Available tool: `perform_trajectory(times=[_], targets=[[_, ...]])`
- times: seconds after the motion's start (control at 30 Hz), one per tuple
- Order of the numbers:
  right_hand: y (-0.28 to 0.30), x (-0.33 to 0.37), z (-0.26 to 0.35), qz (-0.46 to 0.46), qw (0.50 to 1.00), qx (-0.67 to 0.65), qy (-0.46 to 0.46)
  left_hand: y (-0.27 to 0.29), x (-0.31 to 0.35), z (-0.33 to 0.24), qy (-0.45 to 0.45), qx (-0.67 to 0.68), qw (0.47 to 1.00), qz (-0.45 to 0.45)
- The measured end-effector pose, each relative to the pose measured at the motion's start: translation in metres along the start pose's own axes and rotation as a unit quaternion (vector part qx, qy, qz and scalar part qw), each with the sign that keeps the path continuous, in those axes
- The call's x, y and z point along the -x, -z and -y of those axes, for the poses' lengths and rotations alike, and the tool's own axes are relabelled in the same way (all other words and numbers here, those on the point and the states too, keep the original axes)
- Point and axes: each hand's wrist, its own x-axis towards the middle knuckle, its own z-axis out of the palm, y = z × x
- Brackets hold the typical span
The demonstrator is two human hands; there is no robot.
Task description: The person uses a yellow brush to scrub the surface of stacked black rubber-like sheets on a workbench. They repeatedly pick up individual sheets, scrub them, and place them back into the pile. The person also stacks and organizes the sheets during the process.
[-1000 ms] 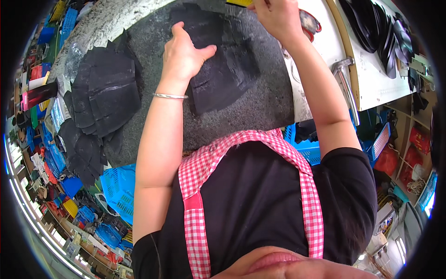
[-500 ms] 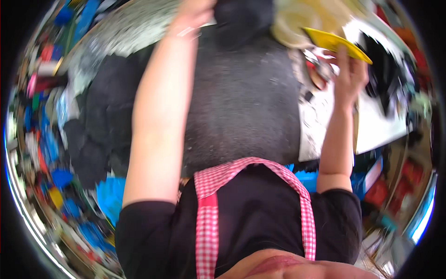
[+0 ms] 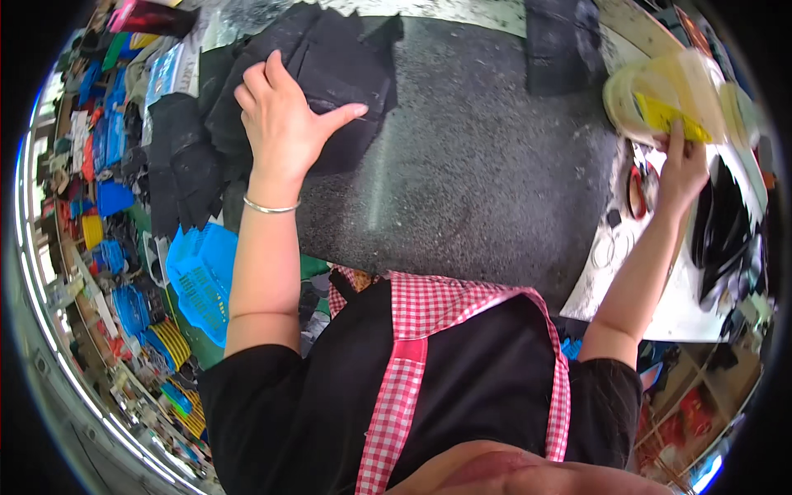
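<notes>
My left hand [image 3: 285,124] is over a spread pile of black cut pieces of sheet material [image 3: 342,70], at the left of a dark work mat [image 3: 478,157]. Its fingers are spread and the thumb points right, with nothing gripped. At the far right, my right hand [image 3: 685,172] pinches a flat yellow scraper [image 3: 660,112]. The scraper's blade reaches into a translucent yellowish tub [image 3: 624,92], partly behind its wall. What the tub contains is hard to make out.
Red-handled scissors [image 3: 636,195] lie below the tub. Another stack of black pieces [image 3: 565,45] sits at the mat's far edge. Black strips [image 3: 720,223] lie at the right. A blue basket [image 3: 198,285] stands beside my left forearm, and a dark pink-lidded cup [image 3: 157,16] is at the far left.
My left hand has come back from the far edge to the black pieces on the left, its fingers now spread. The yellow scraper has gone into the tub. The whole view has shifted.
</notes>
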Motion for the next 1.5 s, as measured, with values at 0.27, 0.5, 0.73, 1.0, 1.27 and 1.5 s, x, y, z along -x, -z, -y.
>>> perform_trajectory(times=[0.27,0.5,0.73,1.0,1.27,1.5], targets=[[-0.022,0.001,-0.036,-0.064,0.946,-0.309,-0.08,0.016,0.002,-0.033,0.058,0.407,0.905,0.109],[-0.011,0.015,0.001,-0.086,0.989,-0.118,0.025,0.006,0.027,-0.17,0.216,0.774,0.492,0.335],[0.008,0.03,0.001,-0.046,0.983,-0.167,-0.057,-0.042,0.038,-0.208,-0.085,0.431,0.885,0.158],[0.015,0.09,-0.041,0.129,0.85,-0.458,-0.226,-0.041,0.06,-0.2,-0.045,0.539,0.828,0.148],[-0.001,0.114,-0.023,0.211,0.958,-0.186,-0.047,-0.032,0.069,-0.209,-0.12,0.409,0.897,0.119],[-0.017,0.086,-0.012,0.176,0.963,-0.186,0.087,-0.034,0.068,-0.215,-0.124,0.345,0.925,0.097]])
